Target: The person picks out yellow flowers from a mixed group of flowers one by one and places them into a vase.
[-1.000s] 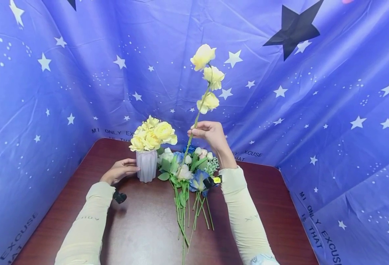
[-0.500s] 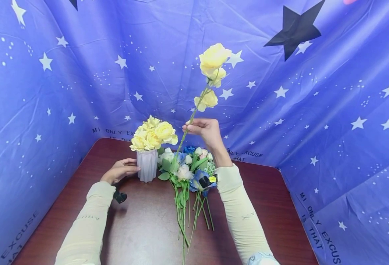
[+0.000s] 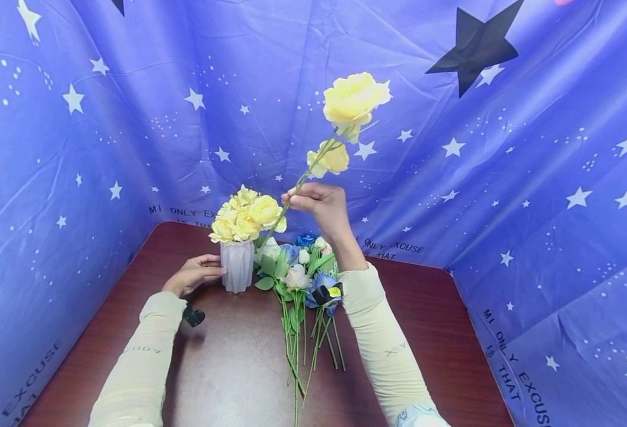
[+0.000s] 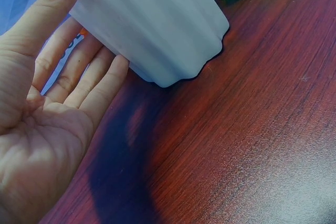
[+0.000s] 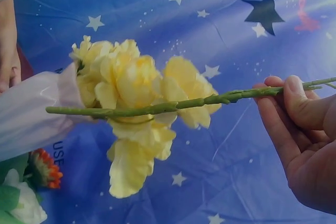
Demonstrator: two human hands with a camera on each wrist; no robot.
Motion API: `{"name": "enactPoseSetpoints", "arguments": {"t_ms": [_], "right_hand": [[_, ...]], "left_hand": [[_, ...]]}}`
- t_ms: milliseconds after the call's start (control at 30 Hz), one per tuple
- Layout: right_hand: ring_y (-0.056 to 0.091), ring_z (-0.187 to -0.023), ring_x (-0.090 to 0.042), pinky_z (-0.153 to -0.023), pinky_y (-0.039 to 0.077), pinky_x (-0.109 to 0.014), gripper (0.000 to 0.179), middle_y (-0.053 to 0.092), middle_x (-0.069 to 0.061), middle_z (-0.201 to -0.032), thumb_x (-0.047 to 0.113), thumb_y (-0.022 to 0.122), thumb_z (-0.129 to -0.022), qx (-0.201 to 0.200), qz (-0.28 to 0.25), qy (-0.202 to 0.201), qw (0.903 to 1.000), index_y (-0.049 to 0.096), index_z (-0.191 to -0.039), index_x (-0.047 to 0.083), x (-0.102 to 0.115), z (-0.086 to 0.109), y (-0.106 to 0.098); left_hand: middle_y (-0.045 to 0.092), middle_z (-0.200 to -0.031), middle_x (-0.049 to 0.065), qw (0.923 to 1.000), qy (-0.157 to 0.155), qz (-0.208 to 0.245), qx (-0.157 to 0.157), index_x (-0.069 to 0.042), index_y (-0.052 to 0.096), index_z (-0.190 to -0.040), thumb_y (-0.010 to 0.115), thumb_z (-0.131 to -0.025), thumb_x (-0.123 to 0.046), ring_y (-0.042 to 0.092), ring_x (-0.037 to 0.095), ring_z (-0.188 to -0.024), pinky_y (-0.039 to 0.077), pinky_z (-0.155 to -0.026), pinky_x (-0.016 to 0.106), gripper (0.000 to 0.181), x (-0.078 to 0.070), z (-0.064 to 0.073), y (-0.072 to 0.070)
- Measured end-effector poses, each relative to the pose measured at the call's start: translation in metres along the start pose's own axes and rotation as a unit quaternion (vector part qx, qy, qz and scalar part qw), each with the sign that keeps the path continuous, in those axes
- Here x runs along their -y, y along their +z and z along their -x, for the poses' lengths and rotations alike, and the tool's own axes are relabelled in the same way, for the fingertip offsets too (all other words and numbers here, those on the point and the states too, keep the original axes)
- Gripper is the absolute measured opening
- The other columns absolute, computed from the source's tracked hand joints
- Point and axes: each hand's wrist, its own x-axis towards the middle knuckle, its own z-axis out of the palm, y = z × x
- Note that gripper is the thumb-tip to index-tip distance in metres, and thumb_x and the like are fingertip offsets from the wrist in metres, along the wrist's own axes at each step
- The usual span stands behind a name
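A pale, fluted vase (image 3: 236, 267) stands upright on the table, filled with yellow flowers (image 3: 246, 216). My left hand (image 3: 196, 275) is at its left side; in the left wrist view the fairly straight fingers (image 4: 107, 85) rest against the lower wall. Raised to the right of the vase, my right hand (image 3: 322, 206) pinches a long-stemmed yellow flower (image 3: 356, 101) between thumb and fingertips. Its several blooms point up and right, and the green stem (image 5: 157, 107) slants down toward the vase. In the right wrist view the bare stem end overlaps the vase's upper part.
Beside the vase lies a pile of white, blue and pink flowers (image 3: 296, 276), their green stems (image 3: 296, 350) reaching toward the table's front edge. A blue curtain (image 3: 270, 71) with stars surrounds the dark red table (image 3: 420, 332).
My right hand has moved left with the yellow flower, and its stem leans more, the lower end shifting to the vase. My left hand stays at the vase.
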Motion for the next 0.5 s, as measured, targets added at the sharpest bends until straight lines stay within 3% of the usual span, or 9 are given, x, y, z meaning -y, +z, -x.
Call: {"name": "enactPoseSetpoints", "arguments": {"t_ms": [167,300,400,500], "right_hand": [[0.077,-0.080,-0.017,-0.083,0.064,-0.039,0.019,0.079,0.000,-0.081,-0.011,0.073,-0.085,-0.009,0.033,-0.025,0.9991,0.076,-0.082,0.007,0.006,-0.001,0.008],[0.077,-0.081,-0.016,-0.083,0.064,-0.038,0.005,0.079,0.001,-0.082,-0.011,0.074,-0.085,-0.022,0.045,-0.044,0.9978,0.075,-0.087,-0.006,0.008,-0.002,0.013],[0.077,-0.081,-0.015,-0.082,0.064,-0.037,0.005,0.079,0.002,-0.081,-0.012,0.073,-0.084,-0.033,0.045,-0.057,0.9968,0.073,-0.089,-0.012,0.008,-0.003,0.014],[0.077,-0.081,-0.014,-0.081,0.064,-0.035,0.006,0.079,0.003,-0.081,-0.013,0.073,-0.084,-0.044,0.038,-0.065,0.9962,0.074,-0.088,-0.009,0.007,-0.004,0.015]], "left_hand": [[0.070,-0.101,-0.008,1.0000,0.002,0.004,0.002,0.015,0.042,-0.140,0.071,-0.093,-0.001,0.070,0.004,-0.093,0.060,-0.094,0.032,0.057,0.001,-0.001,-0.001],[0.070,-0.101,-0.008,1.0000,0.002,0.005,0.003,0.014,0.043,-0.140,0.071,-0.093,-0.001,0.069,0.004,-0.093,0.061,-0.093,0.032,0.057,0.001,-0.001,-0.001],[0.070,-0.101,-0.008,1.0000,0.002,0.005,0.004,0.014,0.042,-0.141,0.071,-0.093,-0.001,0.069,0.005,-0.094,0.061,-0.094,0.032,0.057,0.001,-0.001,-0.002],[0.070,-0.101,-0.008,1.0000,0.001,0.006,0.003,0.014,0.042,-0.141,0.072,-0.092,-0.001,0.069,0.005,-0.095,0.060,-0.095,0.033,0.059,0.002,-0.001,-0.002]]}}
